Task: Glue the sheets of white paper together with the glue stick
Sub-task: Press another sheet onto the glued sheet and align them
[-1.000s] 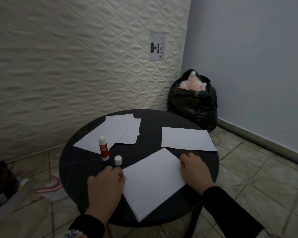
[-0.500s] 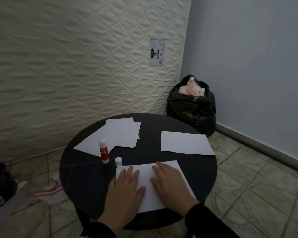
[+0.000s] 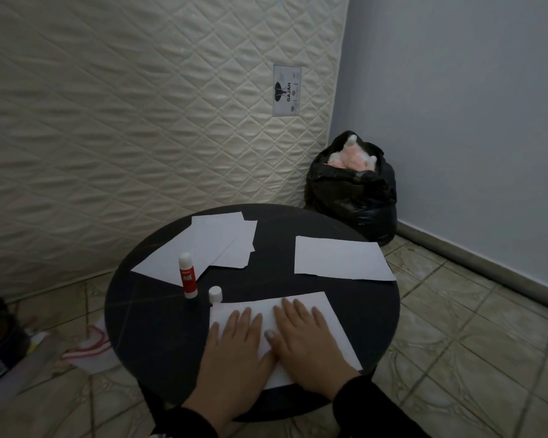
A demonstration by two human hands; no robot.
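Fingers of both hands are lying straight and slightly spread, holding nothing: the left hand and the right hand are pressing side by side, thumbs touching, onto the white rectangular paper sheet at the near edge of the round black table. Judging by this flat pressing, one joint seems to be getting smoothed down, though I cannot tell whether a second sheet is lying beneath. Just beyond the left fingertips the small white cap is standing off the red-and-white glue stick, which is standing upright, uncapped, a little further left. More remains: beyond the right fingertips a single white sheet is lying apart, and further past the glue stick a loose overlapping pile of white sheets is waiting. Nothing is blocking either reach. Well beyond the table, a black plastic bag is sitting in the corner beside a quilted cream mattress.
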